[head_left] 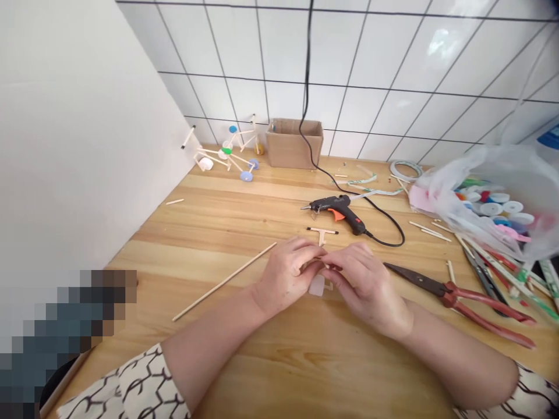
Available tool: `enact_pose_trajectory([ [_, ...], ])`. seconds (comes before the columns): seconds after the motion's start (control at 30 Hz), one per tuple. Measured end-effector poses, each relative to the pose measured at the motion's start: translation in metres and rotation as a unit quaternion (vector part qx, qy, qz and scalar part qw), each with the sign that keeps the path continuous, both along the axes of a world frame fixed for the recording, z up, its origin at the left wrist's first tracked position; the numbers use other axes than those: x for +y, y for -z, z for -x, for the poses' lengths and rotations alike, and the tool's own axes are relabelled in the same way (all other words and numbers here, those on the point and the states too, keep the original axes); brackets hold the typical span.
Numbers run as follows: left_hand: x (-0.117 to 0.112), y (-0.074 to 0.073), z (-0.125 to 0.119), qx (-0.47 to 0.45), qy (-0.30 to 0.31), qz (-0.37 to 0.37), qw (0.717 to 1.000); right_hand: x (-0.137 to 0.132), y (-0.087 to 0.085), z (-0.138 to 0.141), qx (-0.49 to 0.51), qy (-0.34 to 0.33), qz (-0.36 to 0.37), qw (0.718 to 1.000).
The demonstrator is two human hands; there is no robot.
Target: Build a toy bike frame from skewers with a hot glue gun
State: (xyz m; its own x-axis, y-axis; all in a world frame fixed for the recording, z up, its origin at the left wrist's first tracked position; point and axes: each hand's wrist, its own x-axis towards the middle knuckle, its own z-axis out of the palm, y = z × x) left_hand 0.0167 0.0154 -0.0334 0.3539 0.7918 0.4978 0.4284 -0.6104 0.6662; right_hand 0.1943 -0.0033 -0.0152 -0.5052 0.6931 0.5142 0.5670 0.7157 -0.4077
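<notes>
My left hand (pixel 290 269) and my right hand (pixel 369 285) meet at the middle of the wooden table, fingertips pinched together on a small stick model. Its T-shaped end (pixel 322 236), a crossbar with dark tips, pokes out beyond the fingers. A whitish rounded piece (pixel 317 286) shows beneath the hands. The joint between my fingertips is mostly hidden. Beside my left hand a long thin wooden stick (pixel 225 282) lies slantwise. A black glue gun (pixel 338 210) with an orange trigger rests beyond the hands. Red-handled pliers (pixel 454 295) lie right of my right hand.
At the back stand a cardboard box (pixel 293 148) and a stick model with coloured bottle caps (pixel 227 151). The glue gun's black cord (pixel 307 75) hangs down the tiled wall. On the right are a plastic bag of caps (pixel 498 201), a tape roll (pixel 406 170) and scattered sticks.
</notes>
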Motion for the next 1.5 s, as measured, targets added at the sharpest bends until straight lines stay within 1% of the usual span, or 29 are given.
enact_pose_trajectory([
  [0.13,-0.001,-0.001,0.001,0.007,0.005,-0.002,1.000,-0.001,0.000,0.003,0.002,-0.006,0.007,1.000],
  [0.23,-0.001,-0.002,0.002,0.021,0.009,-0.002,1.000,0.000,-0.005,0.004,0.012,-0.004,0.002,1.000],
  [0.37,-0.002,-0.003,0.003,0.021,0.004,-0.020,1.000,0.001,-0.013,-0.001,0.045,0.022,-0.002,0.999],
  [0.43,-0.002,-0.003,0.003,0.023,0.004,-0.020,1.000,0.002,-0.013,-0.007,0.064,0.043,-0.002,0.997],
  [0.57,-0.001,-0.001,0.004,0.027,0.008,-0.020,0.999,0.002,-0.004,-0.017,0.080,0.087,0.024,0.993],
  [0.67,-0.001,0.001,0.006,0.028,0.008,-0.019,0.999,0.001,0.008,-0.017,0.060,0.104,0.064,0.991],
  [0.77,-0.002,0.003,0.007,0.029,0.012,-0.014,0.999,0.000,0.016,-0.015,0.031,0.100,0.094,0.990],
  [0.9,-0.001,0.004,0.007,0.030,0.012,-0.026,0.999,0.000,0.019,-0.011,0.012,0.097,0.110,0.989],
  [1.2,-0.001,0.002,0.007,0.043,0.002,-0.043,0.998,0.002,0.016,-0.011,-0.020,0.090,0.150,0.984],
  [1.5,-0.002,0.003,0.007,0.044,-0.001,-0.053,0.998,0.003,0.013,-0.007,-0.052,0.082,0.157,0.983],
])
